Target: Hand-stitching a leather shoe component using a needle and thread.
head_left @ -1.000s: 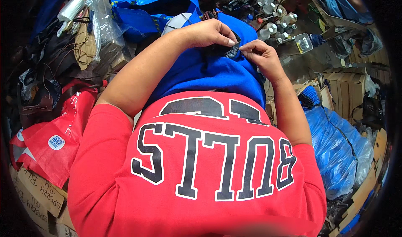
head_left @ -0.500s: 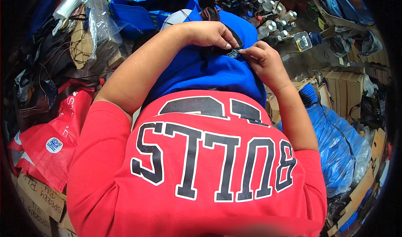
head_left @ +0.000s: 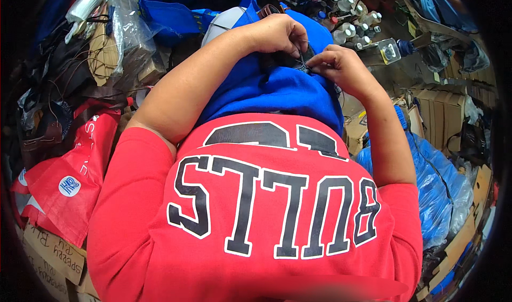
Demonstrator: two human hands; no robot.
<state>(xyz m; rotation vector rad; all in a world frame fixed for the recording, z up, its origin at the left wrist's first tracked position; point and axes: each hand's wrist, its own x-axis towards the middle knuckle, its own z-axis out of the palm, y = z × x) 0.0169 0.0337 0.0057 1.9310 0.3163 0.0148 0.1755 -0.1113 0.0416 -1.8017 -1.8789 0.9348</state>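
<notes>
Over my lap lies a bright blue cloth [head_left: 272, 91], and a small dark piece of material [head_left: 302, 63] rests above it between my hands. My left hand [head_left: 281, 34] is closed in a pinch at the upper left of this piece; a thin strand seems to run down from its fingertips. My right hand [head_left: 344, 70] pinches the piece's right edge with thumb and fingers. The fingers partly cover the piece, so its kind cannot be made out. Both forearms reach forward from my red shirt [head_left: 256, 270].
Several bottles [head_left: 354, 22] crowd the far right, near a clear container with a blue cap [head_left: 392, 51]. A blue bag [head_left: 176, 11] stands at the far left. A red bag [head_left: 69, 179] lies left, a blue plastic bundle [head_left: 426, 184] right, beside cardboard [head_left: 440, 110].
My left hand has lifted a little away from the dark piece and shifted right, its fingers now pointing down. My right hand has moved slightly right and stays at the piece's edge.
</notes>
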